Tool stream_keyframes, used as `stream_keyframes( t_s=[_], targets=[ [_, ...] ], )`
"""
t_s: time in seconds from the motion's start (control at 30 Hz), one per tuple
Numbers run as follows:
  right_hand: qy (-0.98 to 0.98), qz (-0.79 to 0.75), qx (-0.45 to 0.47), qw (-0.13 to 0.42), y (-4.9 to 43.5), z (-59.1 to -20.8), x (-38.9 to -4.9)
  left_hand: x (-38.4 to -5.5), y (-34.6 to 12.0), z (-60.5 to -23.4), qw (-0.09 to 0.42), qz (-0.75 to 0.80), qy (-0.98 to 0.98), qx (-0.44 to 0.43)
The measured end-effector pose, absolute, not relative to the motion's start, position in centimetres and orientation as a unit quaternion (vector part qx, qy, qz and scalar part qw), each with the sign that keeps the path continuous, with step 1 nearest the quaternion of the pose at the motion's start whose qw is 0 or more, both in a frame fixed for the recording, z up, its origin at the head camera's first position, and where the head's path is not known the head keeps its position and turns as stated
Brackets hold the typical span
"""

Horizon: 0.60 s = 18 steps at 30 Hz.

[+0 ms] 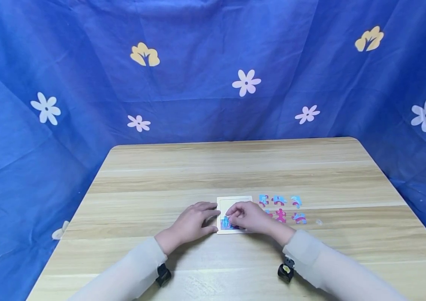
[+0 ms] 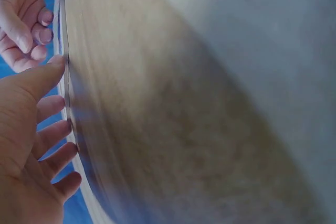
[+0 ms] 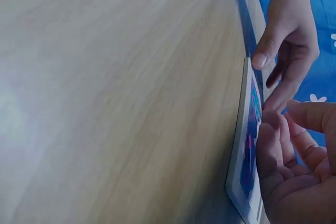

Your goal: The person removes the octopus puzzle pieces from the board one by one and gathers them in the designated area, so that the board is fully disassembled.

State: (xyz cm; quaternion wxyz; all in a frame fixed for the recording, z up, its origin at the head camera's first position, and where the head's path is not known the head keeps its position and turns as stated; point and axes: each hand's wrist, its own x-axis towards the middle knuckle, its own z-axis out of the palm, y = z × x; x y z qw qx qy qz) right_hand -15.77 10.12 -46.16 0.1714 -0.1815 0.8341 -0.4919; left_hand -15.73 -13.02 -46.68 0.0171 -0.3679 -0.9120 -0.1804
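Note:
A small pale square puzzle tray (image 1: 234, 198) lies on the table, with blue and purple jigsaw pieces (image 1: 225, 224) along its near side. My left hand (image 1: 194, 221) rests at the tray's left edge, fingers spread and fairly straight, thumb near the lower left corner. Over the pieces in the tray hovers or rests my right hand (image 1: 249, 216), its fingers loosely bent and covering part of them. No piece shows between its thumb and fingers in the left wrist view. In the right wrist view, pink and blue pieces (image 3: 249, 156) lie beside the right hand's fingers.
Several loose pink and blue jigsaw pieces (image 1: 281, 215) lie in two rows right of the tray. A small clear scrap (image 1: 319, 222) sits beyond them. Behind the wooden table (image 1: 213, 167) hangs a blue flowered cloth (image 1: 197, 83).

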Motion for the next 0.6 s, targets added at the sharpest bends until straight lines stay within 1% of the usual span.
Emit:
stream_keyframes(
  t_s=[0.27,0.6],
  targets=[
    [0.865,-0.442,-0.18,0.157,9.4,-46.4,-15.7,-15.8,-13.0,-46.9,0.016,-0.191,-0.909,-0.37],
    [0.877,-0.422,-0.165,0.163,8.9,-46.3,-16.0,-15.8,-13.0,-46.8,0.014,-0.199,-0.908,-0.369]
  ],
)
